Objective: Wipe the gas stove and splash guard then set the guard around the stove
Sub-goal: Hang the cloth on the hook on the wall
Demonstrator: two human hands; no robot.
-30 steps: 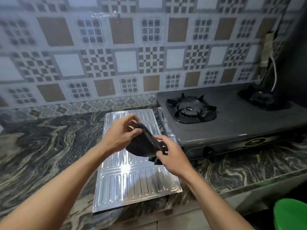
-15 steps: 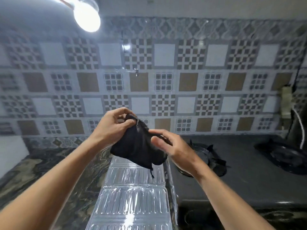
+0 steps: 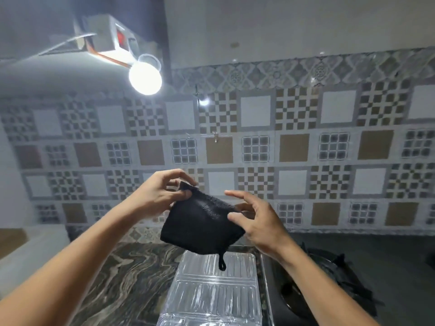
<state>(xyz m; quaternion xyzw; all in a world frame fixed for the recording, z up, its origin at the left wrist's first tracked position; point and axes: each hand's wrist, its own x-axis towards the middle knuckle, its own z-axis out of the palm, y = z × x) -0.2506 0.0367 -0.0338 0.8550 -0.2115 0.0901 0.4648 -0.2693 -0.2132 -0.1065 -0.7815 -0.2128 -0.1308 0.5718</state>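
The guard [image 3: 211, 300] runs off the bottom edge; the stove [image 3: 388, 255] is cut by the bottom and right edges, its burner [image 3: 350, 290] partly behind a forearm [image 3: 317, 288]. The cloth [image 3: 200, 224] hides some fingers of the right hand [image 3: 261, 224].

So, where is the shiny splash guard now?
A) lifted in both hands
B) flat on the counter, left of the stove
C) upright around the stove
B: the splash guard lies flat on the counter beside the stove; the left hand and right hand hold a black cloth.
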